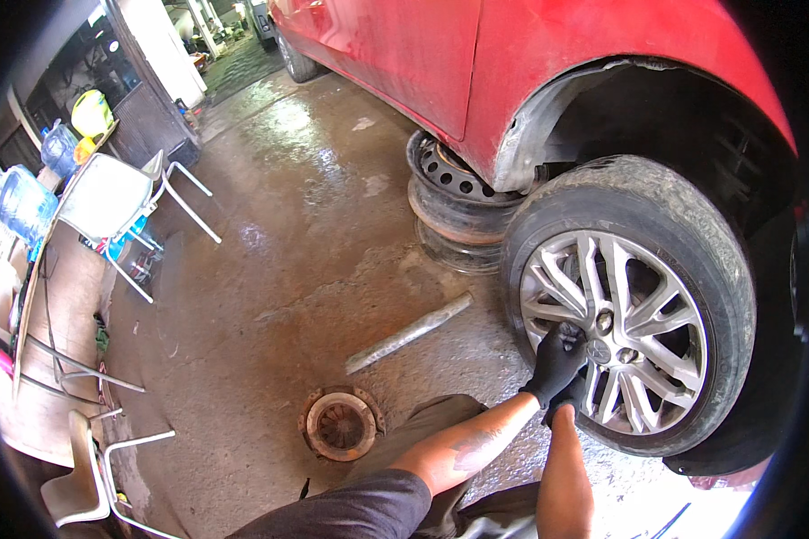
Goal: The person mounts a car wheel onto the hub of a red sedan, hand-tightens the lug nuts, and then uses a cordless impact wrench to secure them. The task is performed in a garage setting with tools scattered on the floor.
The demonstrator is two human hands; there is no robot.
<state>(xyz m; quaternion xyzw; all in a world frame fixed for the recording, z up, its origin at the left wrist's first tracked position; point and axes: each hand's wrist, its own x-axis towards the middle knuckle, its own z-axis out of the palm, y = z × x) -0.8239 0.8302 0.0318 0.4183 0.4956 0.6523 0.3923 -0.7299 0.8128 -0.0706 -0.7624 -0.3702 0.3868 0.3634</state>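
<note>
A wheel (643, 368) with a black tyre and a silver multi-spoke alloy rim stands upright at the front wheel arch of a red car (404, 63). My left hand (559, 357), in a black glove, is at the left side of the rim's centre cap (599, 351). Its fingers are curled closed near a lug hole; what they hold, if anything, is hidden. Lug nuts (627, 356) show around the cap. My right hand (567, 401), also black-gloved, is just below the left one, against the lower left spokes. Its fingers are mostly hidden.
Stacked steel rims (458, 202) sit under the car's sill. A metal bar (409, 333) and a round clutch pressure plate (341, 425) lie on the wet concrete floor. Chairs (108, 193) and a table with water jugs (27, 205) stand at the left.
</note>
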